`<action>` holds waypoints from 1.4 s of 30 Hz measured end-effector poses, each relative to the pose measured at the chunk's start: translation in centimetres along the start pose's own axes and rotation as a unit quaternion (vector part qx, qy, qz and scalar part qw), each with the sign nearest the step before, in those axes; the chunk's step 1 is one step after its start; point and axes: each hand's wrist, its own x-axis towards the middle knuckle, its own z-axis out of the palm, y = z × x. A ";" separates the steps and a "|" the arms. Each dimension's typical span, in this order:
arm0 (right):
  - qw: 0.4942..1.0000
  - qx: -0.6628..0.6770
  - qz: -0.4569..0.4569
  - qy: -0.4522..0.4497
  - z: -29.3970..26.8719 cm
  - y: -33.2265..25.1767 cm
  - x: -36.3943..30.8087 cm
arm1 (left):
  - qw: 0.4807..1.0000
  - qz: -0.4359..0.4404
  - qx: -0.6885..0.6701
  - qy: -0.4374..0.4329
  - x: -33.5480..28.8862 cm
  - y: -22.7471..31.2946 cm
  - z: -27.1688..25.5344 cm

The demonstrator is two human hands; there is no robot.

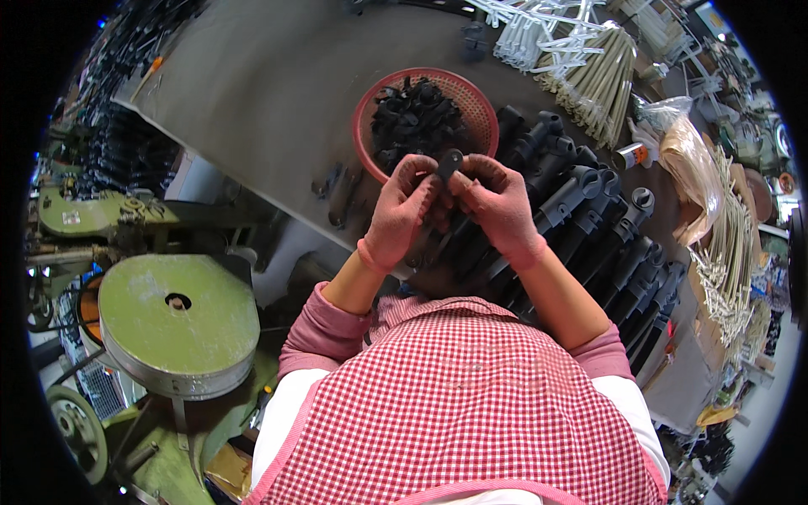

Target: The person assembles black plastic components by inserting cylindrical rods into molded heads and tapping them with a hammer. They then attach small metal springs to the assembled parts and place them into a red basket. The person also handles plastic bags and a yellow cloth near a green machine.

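Observation:
Both my hands wear pink knit gloves and meet in front of a red plastic basket [481, 114]. Between them is a small black part [451, 162] with a rounded end and a hole. My left hand [402, 204] pinches it from one side, thumb and fingers together. From the other side my right hand [498, 202] grips the same part with its fingertips. Dark loose pieces [417, 118] fill the basket just beyond my hands. Under and right of my right hand lie several black tubes [572, 198] with clamp-like ends, side by side.
A grey table [278, 93] runs under the basket. Bundles of white and beige rods [593, 84] lie at the far right, near clear plastic wrapping [692, 160]. To my left stands a green machine with a round cover [181, 324]. A few dark pieces [341, 194] lie left of the basket.

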 end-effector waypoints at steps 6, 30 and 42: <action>0.958 -0.259 0.026 -0.121 -0.5 3.6 -3.5 | 0.991 -0.075 -0.096 0.050 -6.4 -5.2 -3.5; 0.815 -0.503 0.017 -0.287 1.9 16.7 -0.7 | 0.681 0.236 0.689 0.082 -0.2 -8.3 -12.8; 0.941 0.268 0.202 0.030 -8.2 3.6 -4.0 | 0.544 -0.203 0.812 -0.059 16.1 -11.1 -5.5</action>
